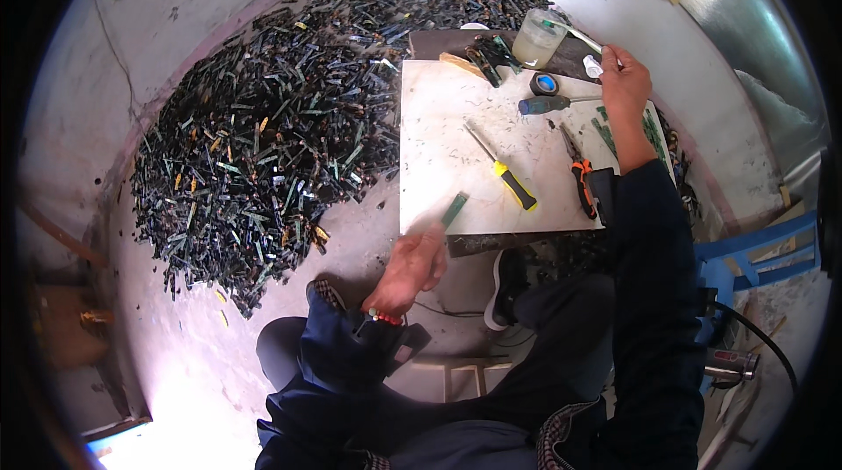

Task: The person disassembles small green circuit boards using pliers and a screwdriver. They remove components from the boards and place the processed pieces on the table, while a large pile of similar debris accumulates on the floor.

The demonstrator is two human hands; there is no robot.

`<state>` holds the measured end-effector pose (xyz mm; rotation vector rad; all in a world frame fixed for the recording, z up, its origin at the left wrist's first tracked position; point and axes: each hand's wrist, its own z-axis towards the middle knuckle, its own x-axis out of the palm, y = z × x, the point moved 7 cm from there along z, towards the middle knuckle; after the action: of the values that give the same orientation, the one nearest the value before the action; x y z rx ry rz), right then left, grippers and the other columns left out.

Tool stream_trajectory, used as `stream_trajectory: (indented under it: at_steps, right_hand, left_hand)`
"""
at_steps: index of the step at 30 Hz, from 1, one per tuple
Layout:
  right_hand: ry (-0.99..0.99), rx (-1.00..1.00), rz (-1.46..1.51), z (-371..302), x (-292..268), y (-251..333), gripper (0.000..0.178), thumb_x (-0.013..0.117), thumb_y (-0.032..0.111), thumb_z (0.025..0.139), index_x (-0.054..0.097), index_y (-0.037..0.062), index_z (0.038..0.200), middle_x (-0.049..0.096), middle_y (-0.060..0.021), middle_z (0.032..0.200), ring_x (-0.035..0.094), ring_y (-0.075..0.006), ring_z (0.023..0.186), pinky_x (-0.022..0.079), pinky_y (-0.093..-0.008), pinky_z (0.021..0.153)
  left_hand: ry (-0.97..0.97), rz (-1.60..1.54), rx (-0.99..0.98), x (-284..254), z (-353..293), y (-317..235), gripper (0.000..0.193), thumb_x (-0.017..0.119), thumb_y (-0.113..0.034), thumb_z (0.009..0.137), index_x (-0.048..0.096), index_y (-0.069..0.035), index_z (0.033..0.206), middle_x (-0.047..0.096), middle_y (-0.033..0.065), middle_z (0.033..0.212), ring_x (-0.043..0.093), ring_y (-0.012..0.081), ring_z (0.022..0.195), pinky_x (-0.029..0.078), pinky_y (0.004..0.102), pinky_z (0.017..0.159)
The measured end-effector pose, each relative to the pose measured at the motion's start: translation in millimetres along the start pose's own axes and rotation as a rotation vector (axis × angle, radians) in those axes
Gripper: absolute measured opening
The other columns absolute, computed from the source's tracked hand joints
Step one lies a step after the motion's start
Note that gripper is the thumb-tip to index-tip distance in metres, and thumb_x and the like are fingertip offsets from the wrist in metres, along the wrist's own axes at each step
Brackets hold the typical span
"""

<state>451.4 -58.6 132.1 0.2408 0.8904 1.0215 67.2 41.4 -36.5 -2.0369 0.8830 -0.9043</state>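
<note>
Low over the near left corner of a pale board (430,145), my left hand (410,261) is closed around a narrow green strip (455,207), which looks like a small circuit board. My right hand (624,82) grips the handle of a white brush (574,35). The brush's green-tinted head dips into a translucent plastic cup (535,47) of cloudy liquid at the board's far edge. Between my hands lie a yellow-and-black screwdriver (511,182) and orange-handled pliers (581,174). A dark-handled screwdriver (544,105) rests below a roll of black tape (544,84).
A large heap of dark and green strips (263,137) covers the floor to the left. A few dark pieces (485,62) lie beside the cup, and more green strips (651,132) near my right wrist. A blue chair (759,251) and a metal heat-gun-like tool (732,365) are at the right.
</note>
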Motion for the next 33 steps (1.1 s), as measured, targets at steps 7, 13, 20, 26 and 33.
stream_trajectory:
  at_steps: [7,13,20,26,33]
  right_hand:
    - [0.197,-0.076,-0.115,30.0,17.9,13.4,0.026,0.066,0.027,0.085,0.073,0.0059,0.098,0.07,-0.0174,0.083,0.068,-0.0337,0.078,0.053,-0.0395,0.075]
    - [0.198,0.238,0.085,30.1,15.4,-2.2,0.027,0.068,0.027,0.086,0.073,0.0014,0.095,0.071,-0.0134,0.077,0.066,-0.0191,0.06,0.053,-0.0335,0.058]
    - [0.23,0.572,0.498,-20.6,15.1,-31.8,0.022,0.064,0.019,0.091,0.067,-0.002,0.088,0.062,-0.0038,0.068,0.054,-0.0096,0.049,0.043,-0.0236,0.042]
    - [0.323,0.571,0.47,-36.7,9.4,-17.6,0.021,0.063,0.018,0.092,0.065,-0.0017,0.088,0.058,-0.0019,0.066,0.049,-0.0078,0.047,0.041,-0.0231,0.041]
    - [0.339,0.456,0.346,-44.4,11.0,-19.1,0.021,0.062,0.019,0.092,0.066,-0.0021,0.089,0.057,-0.0019,0.066,0.048,-0.007,0.047,0.039,-0.024,0.04]
  left_hand:
    - [0.016,0.043,0.067,-1.2,-4.0,-4.3,0.049,0.047,-0.047,0.1,0.046,-0.009,0.069,0.044,0.0026,0.057,0.035,0.01,0.046,0.027,0.0251,0.042]
    - [0.016,0.026,0.075,-1.2,-5.8,-7.4,0.049,0.047,-0.047,0.1,0.046,-0.008,0.069,0.044,0.0025,0.057,0.035,0.0099,0.046,0.027,0.0249,0.043]
    - [0.017,0.049,0.067,-2.3,-3.5,-5.1,0.05,0.045,-0.048,0.1,0.046,-0.008,0.069,0.044,0.002,0.057,0.037,0.0099,0.046,0.028,0.0254,0.043]
    - [-0.007,0.115,0.111,-5.4,1.7,-1.2,0.053,0.044,-0.049,0.1,0.046,-0.008,0.066,0.044,0.0024,0.056,0.038,0.0108,0.045,0.029,0.0263,0.043]
    - [-0.059,0.047,0.03,-8.7,2.8,3.7,0.056,0.043,-0.05,0.1,0.046,-0.007,0.064,0.044,0.003,0.055,0.039,0.0118,0.045,0.03,0.0274,0.044]
